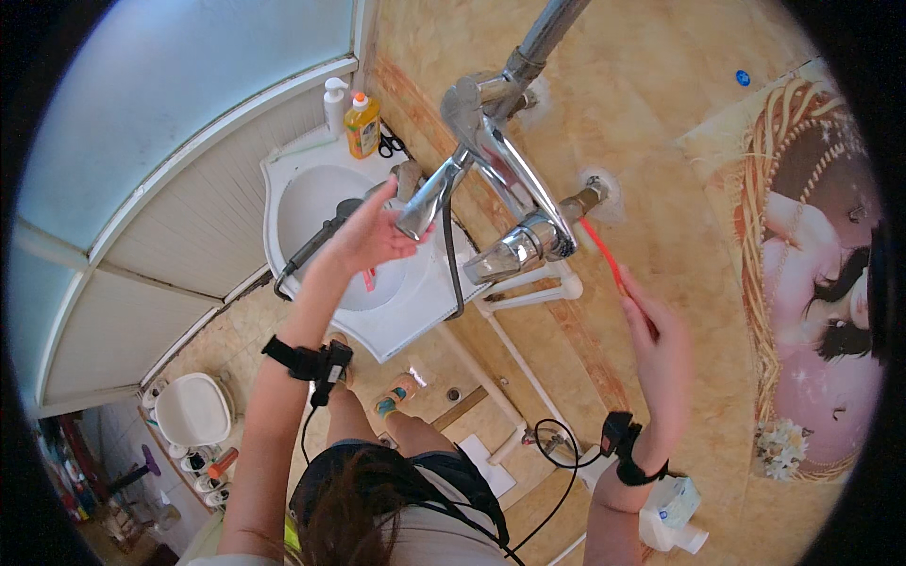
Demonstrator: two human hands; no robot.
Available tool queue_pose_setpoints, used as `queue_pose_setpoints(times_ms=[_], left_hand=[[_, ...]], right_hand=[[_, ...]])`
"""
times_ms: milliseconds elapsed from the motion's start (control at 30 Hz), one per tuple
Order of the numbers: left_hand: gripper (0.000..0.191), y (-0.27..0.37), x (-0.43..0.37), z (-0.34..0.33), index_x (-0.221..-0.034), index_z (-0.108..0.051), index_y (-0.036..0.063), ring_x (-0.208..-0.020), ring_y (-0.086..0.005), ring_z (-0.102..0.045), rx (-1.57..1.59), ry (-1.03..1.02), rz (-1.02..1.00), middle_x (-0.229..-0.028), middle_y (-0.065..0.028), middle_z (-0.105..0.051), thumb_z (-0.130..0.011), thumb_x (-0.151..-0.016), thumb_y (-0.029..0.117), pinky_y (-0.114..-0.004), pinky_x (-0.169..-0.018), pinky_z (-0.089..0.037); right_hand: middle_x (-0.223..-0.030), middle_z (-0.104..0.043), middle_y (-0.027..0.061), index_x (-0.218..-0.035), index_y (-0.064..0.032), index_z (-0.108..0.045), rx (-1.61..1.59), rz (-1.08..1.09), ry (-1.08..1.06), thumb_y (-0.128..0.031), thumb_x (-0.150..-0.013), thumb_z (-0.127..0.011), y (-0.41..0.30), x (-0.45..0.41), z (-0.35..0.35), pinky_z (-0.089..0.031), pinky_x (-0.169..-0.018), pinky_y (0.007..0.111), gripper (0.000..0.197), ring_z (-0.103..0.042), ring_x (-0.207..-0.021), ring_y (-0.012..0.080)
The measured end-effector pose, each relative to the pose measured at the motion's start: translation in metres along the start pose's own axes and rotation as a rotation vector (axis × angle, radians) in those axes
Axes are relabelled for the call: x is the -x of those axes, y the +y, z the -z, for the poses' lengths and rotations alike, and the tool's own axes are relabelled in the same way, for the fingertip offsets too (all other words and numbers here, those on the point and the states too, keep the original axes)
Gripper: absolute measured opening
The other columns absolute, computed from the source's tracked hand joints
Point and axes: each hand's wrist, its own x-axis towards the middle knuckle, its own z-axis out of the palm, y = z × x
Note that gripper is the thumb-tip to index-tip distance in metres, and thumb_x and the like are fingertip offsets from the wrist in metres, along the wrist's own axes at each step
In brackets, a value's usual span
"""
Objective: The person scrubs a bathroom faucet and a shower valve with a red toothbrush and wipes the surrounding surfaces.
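My left hand (379, 230) is spread at the outlet of the chrome spout (435, 194), above the white washbasin (417, 304). My right hand (655, 329) holds a thin red-orange handle (601, 244), whose far end lies behind or beside the chrome wall-mounted mixer tap (520, 177), near its right wall fitting; that end is hidden. Below the spout is the tap's clear-looking lever (499, 262). A black shower head (311, 244) with a dark hose rests across the basin, and a small pink-red item (369, 279) lies inside the bowl.
A white pump bottle (335, 106), a yellow liquid bottle (363, 127) and black-handled scissors (389, 144) stand or lie at the basin's back corner. White pipes (517, 354) run below. A white tub (193, 409) and shoes are at lower left; a white plastic container (662, 527) is at lower right.
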Motion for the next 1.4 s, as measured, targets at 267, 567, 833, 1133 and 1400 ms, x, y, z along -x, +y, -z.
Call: queue_pose_setpoints(times_ms=[267, 567, 833, 1133, 1400], left_hand=[[0.071, 0.04, -0.004, 0.045, -0.11, -0.048, -0.0064, -0.078, -0.02, -0.058, 0.141, -0.136, 0.062, -0.1, -0.0195, -0.058, -0.037, -0.083, 0.058, -0.028, -0.07, -0.046], [0.058, 0.041, 0.023, 0.08, -0.113, -0.049, -0.0018, -0.097, -0.0228, -0.055, -0.026, -0.113, 0.168, -0.111, -0.0161, -0.054, -0.031, -0.089, 0.048, -0.031, -0.083, -0.044], [0.042, 0.065, 0.085, 0.189, -0.112, -0.051, 0.0033, -0.096, -0.0153, -0.055, -0.772, 0.322, 0.144, -0.104, -0.0081, -0.058, -0.043, -0.089, 0.038, -0.028, -0.084, -0.041], [0.039, 0.076, 0.098, 0.226, -0.112, -0.051, 0.0049, -0.096, -0.0139, -0.054, -0.875, 0.283, 0.088, -0.102, -0.0057, -0.059, -0.045, -0.088, 0.035, -0.027, -0.083, -0.04], [0.036, 0.075, 0.111, 0.242, -0.112, -0.051, 0.0053, -0.095, -0.0135, -0.054, -0.832, 0.293, 0.072, -0.1, -0.0054, -0.059, -0.047, -0.088, 0.033, -0.026, -0.082, -0.04]], right_hand=[[-0.106, -0.057, 0.0136, -0.125, -0.0131, -0.044, -0.162, -0.027, 0.057, -0.002, -0.083, -0.048, -0.062, 0.056, -0.082, -0.045, -0.065, 0.028, 0.044, -0.058, -0.073, 0.0177], [-0.069, -0.05, 0.0142, -0.126, -0.0157, -0.042, -0.343, -0.173, 0.008, -0.003, -0.083, -0.05, -0.103, -0.014, -0.211, -0.042, -0.055, 0.029, 0.046, -0.05, -0.058, 0.0206], [-0.059, -0.05, 0.013, -0.123, -0.0189, -0.047, 0.051, -0.297, -0.074, -0.007, -0.081, -0.055, -0.158, -0.045, -0.19, -0.041, -0.048, 0.028, 0.044, -0.049, -0.049, 0.0185], [-0.064, -0.048, 0.0147, -0.126, -0.0187, -0.041, 0.639, -0.153, -0.231, -0.006, -0.081, -0.052, -0.164, -0.086, -0.169, -0.038, -0.048, 0.035, 0.048, -0.047, -0.051, 0.0278], [-0.062, -0.047, 0.0072, -0.129, -0.0196, -0.037, 0.692, -0.053, -0.331, -0.001, -0.074, -0.049, -0.172, -0.074, -0.167, -0.041, -0.038, 0.032, 0.059, -0.052, -0.046, 0.0222]])
